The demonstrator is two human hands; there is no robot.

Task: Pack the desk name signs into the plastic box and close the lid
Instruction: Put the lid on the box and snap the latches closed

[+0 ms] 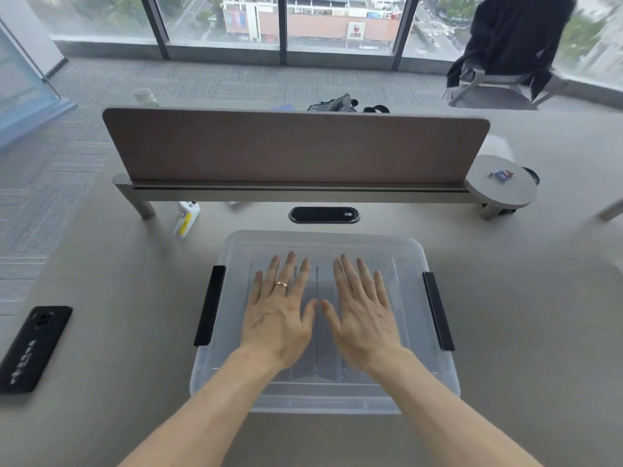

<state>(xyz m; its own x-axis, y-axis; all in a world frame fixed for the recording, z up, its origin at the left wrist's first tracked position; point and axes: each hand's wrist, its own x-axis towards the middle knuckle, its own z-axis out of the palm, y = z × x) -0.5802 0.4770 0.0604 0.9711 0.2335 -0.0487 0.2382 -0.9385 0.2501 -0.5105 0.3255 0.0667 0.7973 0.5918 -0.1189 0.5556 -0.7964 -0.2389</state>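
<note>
A clear plastic box [236, 382] stands on the desk in front of me with its translucent lid [323, 246] on top. A black latch sits on each short side, the left latch [209, 305] and the right latch [438, 311]. Through the lid I make out dim dark shapes, the desk name signs [318, 352], lying inside. My left hand [279, 315] and my right hand [364, 318] lie flat on the lid side by side, palms down, fingers spread, holding nothing.
A black phone [33, 347] lies at the desk's left edge. A white and yellow object [185, 219] sits under the brown divider screen [296, 146]. A black cable port [324, 215] is behind the box. A round shelf [499, 183] is at the right.
</note>
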